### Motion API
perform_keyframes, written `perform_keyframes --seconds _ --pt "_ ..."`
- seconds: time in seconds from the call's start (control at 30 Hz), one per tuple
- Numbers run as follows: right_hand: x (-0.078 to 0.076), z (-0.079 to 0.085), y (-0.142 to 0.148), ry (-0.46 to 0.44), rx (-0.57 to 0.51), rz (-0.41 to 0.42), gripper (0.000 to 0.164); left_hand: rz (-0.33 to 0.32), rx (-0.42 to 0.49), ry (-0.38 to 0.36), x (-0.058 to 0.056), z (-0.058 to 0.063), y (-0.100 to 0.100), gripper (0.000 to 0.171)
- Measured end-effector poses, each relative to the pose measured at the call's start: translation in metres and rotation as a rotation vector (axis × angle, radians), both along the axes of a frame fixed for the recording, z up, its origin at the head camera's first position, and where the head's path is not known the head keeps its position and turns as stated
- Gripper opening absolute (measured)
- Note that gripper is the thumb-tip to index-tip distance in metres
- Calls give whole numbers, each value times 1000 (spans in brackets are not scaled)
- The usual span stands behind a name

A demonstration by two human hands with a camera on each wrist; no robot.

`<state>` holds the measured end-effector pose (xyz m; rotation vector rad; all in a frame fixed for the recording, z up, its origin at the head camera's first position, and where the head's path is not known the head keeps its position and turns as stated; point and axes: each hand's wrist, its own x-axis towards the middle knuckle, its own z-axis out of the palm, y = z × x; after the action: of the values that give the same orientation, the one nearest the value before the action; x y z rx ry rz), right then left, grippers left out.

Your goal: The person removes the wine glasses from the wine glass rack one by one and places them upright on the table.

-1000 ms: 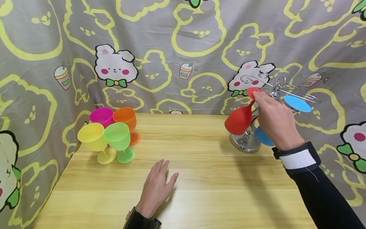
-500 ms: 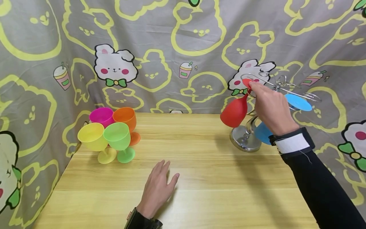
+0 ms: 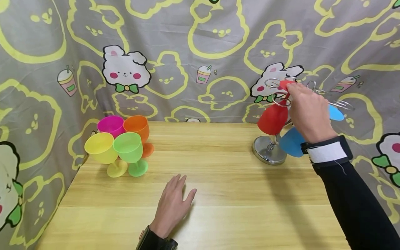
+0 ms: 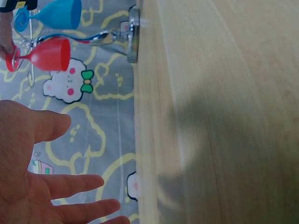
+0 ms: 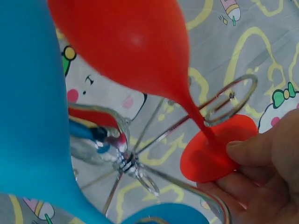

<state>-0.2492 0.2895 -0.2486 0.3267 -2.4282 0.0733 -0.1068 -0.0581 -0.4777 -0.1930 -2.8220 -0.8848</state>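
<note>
My right hand (image 3: 313, 113) pinches the round foot of a red plastic goblet (image 3: 272, 119), which hangs bowl down beside the metal wine glass rack (image 3: 269, 152). In the right wrist view, my thumb lies on one face of the red foot (image 5: 196, 161) and fingers lie under the other. The red stem overlaps a wire loop (image 5: 233, 100) of the rack there. A blue goblet (image 3: 290, 142) hangs upside down on the rack, partly hidden by my right hand. My left hand (image 3: 172, 205) is over the front of the table, fingers extended, holding nothing.
Yellow (image 3: 100, 148), green (image 3: 128, 147), magenta (image 3: 111, 125) and orange (image 3: 137, 128) goblets stand upright together at the table's left. A patterned curtain (image 3: 175, 34) rises behind the wooden table (image 3: 218, 180). Rack wires spread out around my right hand.
The red goblet first went slightly left and up, then back right against the rack's wire loops, turning more steeply bowl down. My left hand has stayed in place.
</note>
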Motion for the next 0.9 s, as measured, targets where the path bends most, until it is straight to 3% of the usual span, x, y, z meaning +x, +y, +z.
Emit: perform_keyframes --seconds 0.2,0.6,0.73,0.9 --pt "16 4 2 20 -10 -21 51 1 -1 -10 -1 0 0 65" --pt "60 5 -6 211 -31 4 37 -2 0 -19 -2 -1 1 65" --pt "73 0 -13 231 -73 11 37 -7 11 -29 -2 -1 1 65" --pt "81 -20 -22 191 -220 50 33 7 26 -42 -2 0 1 64"
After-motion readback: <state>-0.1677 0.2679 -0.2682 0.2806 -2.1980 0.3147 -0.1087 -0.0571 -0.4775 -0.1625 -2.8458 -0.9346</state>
